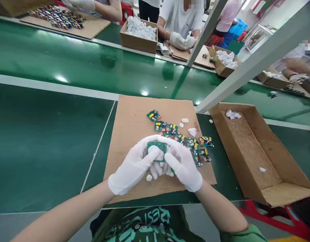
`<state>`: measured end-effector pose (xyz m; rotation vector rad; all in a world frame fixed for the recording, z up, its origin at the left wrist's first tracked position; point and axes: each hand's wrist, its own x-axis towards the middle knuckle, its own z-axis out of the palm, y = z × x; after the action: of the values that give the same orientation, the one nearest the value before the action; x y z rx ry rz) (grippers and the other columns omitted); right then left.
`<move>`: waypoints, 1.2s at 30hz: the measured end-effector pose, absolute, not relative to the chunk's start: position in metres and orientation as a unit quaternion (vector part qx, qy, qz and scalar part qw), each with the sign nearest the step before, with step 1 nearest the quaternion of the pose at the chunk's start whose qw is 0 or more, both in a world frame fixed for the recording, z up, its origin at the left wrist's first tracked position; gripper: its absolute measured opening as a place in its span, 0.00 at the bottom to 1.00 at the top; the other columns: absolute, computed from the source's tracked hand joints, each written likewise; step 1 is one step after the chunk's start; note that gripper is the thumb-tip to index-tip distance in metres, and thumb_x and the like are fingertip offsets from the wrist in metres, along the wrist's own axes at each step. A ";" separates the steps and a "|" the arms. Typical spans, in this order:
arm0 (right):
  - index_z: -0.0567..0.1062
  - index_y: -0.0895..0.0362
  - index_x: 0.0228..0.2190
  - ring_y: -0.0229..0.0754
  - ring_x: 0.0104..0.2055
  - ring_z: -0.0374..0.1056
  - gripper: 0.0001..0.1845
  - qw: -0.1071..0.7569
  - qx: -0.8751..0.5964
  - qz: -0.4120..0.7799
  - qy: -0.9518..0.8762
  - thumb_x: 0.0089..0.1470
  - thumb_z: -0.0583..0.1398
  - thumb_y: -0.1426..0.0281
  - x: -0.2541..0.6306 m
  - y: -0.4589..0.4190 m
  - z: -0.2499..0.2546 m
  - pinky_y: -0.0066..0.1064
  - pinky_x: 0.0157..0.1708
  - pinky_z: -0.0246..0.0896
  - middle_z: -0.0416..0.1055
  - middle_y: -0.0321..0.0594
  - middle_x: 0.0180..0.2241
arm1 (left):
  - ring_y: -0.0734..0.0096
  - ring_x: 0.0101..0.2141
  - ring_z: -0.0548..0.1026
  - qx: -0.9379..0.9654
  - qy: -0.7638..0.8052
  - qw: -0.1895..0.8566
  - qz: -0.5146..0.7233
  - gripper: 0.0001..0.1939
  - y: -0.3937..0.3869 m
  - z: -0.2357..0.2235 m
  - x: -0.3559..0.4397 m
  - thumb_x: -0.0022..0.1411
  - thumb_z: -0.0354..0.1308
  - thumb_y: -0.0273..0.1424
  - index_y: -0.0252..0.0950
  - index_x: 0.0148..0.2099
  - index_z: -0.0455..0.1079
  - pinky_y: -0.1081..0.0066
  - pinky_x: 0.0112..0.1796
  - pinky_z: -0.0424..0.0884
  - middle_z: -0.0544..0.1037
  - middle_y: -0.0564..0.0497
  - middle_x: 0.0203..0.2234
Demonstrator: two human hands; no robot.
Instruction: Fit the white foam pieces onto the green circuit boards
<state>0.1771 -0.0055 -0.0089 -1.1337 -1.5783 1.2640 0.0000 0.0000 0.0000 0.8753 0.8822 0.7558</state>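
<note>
Shirt print reading partly "RESI". Gloved left hand point(133, 169) and right hand point(183, 165) pinching small green rectangular circuit board point(157, 147); similar boards point(192, 144) lying at 2 o'clock on brown cardboard sheet point(129, 124).

We see both gloved hands meet over a cardboard sheet point(134, 117) on the green tabletop point(43, 141). The left hand point(134, 166) and the right hand point(182, 164) hold one small green board point(157, 147) between them, fingers closed around it. More boards point(180, 134) lie scattered on the sheet just beyond the hands, with small white caps point(185, 120) near them, and one cap point(149, 177) lies below the left hand. An open box point(271, 188) sits to the right, nearly bare. Across the belt, another person's gloved hands point(181, 41) work beside a box of white parts point(139, 28).
</note>
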 end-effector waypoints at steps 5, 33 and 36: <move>0.73 0.55 0.57 0.37 0.21 0.62 0.23 0.405 -0.475 0.462 -0.630 0.61 0.58 0.66 0.169 -0.009 -0.016 0.26 0.20 0.62 0.72 0.37 0.28 | 0.74 0.19 0.73 0.400 0.385 0.760 0.338 0.25 0.000 0.000 -0.002 0.70 0.53 0.42 0.35 0.63 0.57 0.82 0.16 0.63 0.77 0.50 0.23; 0.77 0.56 0.48 0.35 0.19 0.58 0.15 0.452 -0.475 0.436 -0.617 0.60 0.59 0.70 0.167 -0.011 -0.018 0.26 0.20 0.60 0.67 0.32 0.22 | 0.73 0.23 0.76 0.433 0.353 0.758 0.336 0.30 -0.002 -0.001 -0.004 0.69 0.53 0.44 0.33 0.66 0.55 0.82 0.20 0.66 0.79 0.47 0.26; 0.78 0.57 0.47 0.35 0.19 0.57 0.14 0.451 -0.489 0.411 -0.623 0.60 0.59 0.70 0.164 -0.013 -0.019 0.26 0.20 0.57 0.65 0.31 0.20 | 0.73 0.21 0.75 0.414 0.372 0.759 0.339 0.33 -0.002 0.001 -0.002 0.68 0.55 0.46 0.29 0.64 0.56 0.82 0.18 0.65 0.78 0.47 0.23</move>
<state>0.1640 -0.0130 -0.0187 -1.2095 -1.5407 1.0146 -0.0024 -0.0016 0.0011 0.9024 0.8096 0.7381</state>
